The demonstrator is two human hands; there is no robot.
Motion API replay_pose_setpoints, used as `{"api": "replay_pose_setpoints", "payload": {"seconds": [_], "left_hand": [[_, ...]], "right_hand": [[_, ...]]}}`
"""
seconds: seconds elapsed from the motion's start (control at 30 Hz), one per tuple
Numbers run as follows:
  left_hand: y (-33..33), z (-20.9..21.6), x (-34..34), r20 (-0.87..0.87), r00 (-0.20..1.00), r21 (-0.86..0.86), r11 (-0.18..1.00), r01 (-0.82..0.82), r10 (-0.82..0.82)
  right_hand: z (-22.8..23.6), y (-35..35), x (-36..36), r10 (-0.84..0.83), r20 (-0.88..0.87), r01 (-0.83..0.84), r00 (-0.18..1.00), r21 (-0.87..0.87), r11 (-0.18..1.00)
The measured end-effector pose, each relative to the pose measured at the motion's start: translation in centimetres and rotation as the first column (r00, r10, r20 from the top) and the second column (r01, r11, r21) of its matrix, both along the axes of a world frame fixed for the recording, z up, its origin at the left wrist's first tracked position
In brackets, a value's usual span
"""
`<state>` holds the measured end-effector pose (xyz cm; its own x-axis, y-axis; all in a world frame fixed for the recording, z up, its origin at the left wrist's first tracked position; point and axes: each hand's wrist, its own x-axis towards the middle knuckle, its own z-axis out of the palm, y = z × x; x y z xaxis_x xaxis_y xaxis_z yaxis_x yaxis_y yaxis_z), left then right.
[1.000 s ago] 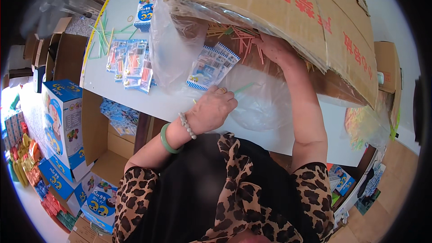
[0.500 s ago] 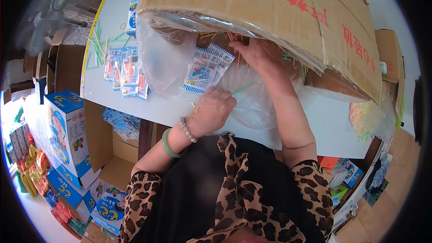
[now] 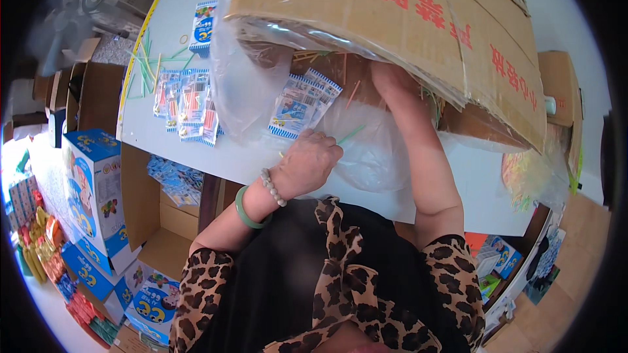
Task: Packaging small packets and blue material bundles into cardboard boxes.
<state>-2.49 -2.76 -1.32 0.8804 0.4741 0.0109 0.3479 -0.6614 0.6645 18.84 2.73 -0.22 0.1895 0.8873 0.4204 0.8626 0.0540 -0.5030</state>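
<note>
Green stick (image 3: 351, 134) sits in the person's left hand (image 3: 306, 162), poking out toward 2 o'clock; a small yellowish tip shows on that hand's 9 o'clock side. Left fingers (image 3: 319, 146) curled in, nearly a fist, closed on the stick. Beaded bracelet (image 3: 269, 188) and green bangle (image 3: 244, 209) on that wrist.

Right hand (image 3: 391, 82), at about 1 o'clock from the left, reaches into the mouth of a big cardboard box (image 3: 288, 0); its fingers are hidden under the box edge, so can't tell how far open or what they hold.

Two overlapping blue-and-white packets (image 3: 301, 106) lie at 12 o'clock from the left hand, just beside it. Pink stick (image 3: 353, 95) lies between packets and right wrist; yellow sticks (image 3: 307, 55) at the box mouth. Clear plastic (image 3: 373, 167) spills from the box onto the white surface (image 3: 229, 157).

At 10 o'clock, more packets (image 3: 191, 101), with loose green sticks (image 3: 140, 78) beyond. Open carton (image 3: 140, 186) at 9 o'clock, blue packets inside. Bag of coloured sticks (image 3: 520, 176) at 3 o'clock.
</note>
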Motion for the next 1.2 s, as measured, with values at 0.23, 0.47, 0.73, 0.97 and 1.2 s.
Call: {"api": "replay_pose_setpoints", "payload": {"seconds": [0.23, 0.47, 0.73, 0.97, 1.2], "left_hand": [[-0.3, 0.3, 0.0, -0.029, 1.000, 0.020, 1.000, 0.007, -0.006], [1.5, 3.0, -0.5, 0.190, 0.976, -0.184, 0.981, -0.066, 0.102], [1.3, 2.7, 1.4, 0.133, 0.991, -0.172, 0.985, 0.010, 0.013], [2.3, 2.4, 0.9, 0.100, 0.986, -0.356, 0.930, -0.092, 0.135], [4.9, 1.8, 6.9, 0.386, 0.649, -0.812, 0.575, -0.098, 0.656]], "right_hand": [[-3.9, -0.3, 6.6, -0.106, 0.431, 0.124, 0.896, -0.014, 0.992], [-2.0, -3.7, 4.4, -0.157, 0.135, 0.204, 0.978, -0.487, 0.849], [-0.6, -2.5, 2.8, -0.094, 0.057, 0.109, 0.994, -0.392, 0.913], [-1.3, -2.6, 4.8, -0.022, 0.127, 0.055, 0.992, -0.261, 0.964], [-2.6, -4.2, 1.4, 0.088, -0.274, -0.151, 0.958, -0.219, 0.964]]}}
